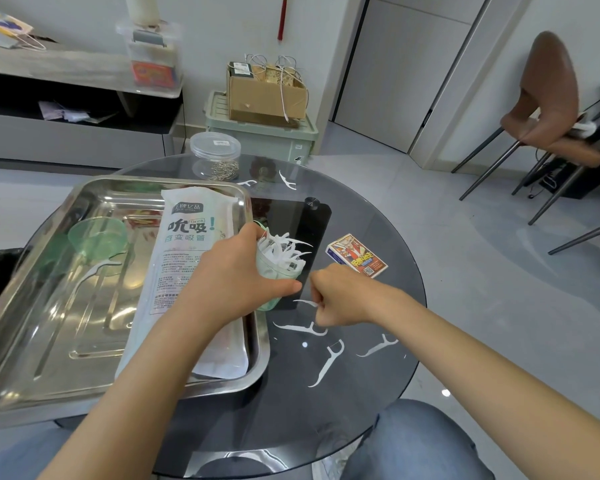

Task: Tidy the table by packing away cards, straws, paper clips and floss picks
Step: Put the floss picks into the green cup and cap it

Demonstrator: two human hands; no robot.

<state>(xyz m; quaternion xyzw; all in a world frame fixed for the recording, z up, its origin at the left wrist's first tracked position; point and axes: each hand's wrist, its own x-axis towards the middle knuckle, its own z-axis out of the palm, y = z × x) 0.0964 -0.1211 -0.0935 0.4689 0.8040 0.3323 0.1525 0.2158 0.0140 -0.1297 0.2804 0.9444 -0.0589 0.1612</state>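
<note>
Head view: my left grip (236, 271) is wrapped round the green floss pick cup (274, 271), holding it upright just off the right rim of the steel tray (262, 344). I judge I hold it there so its open mouth sits close to my other hand and each pick has only a short way to go; the cup is crowded with white picks jutting out of the top.

My right grip (340, 296) is clenched in a pinch on a single floss pick (305, 302). It pokes out leftward from my fingers, low over the glass bench (361, 393), just below the cup and near my left thumb, not yet over the mouth.

Three loose picks (329, 362) lie on the bench right under my right grip, two far picks (286, 180) lie near the paper clip jar (215, 154), and one stray pick (97, 268) lies in the tray beside the green lid (96, 233). The straw bag (184, 265) lies in the tray; the card box (357, 256) sits beyond my right grip.
</note>
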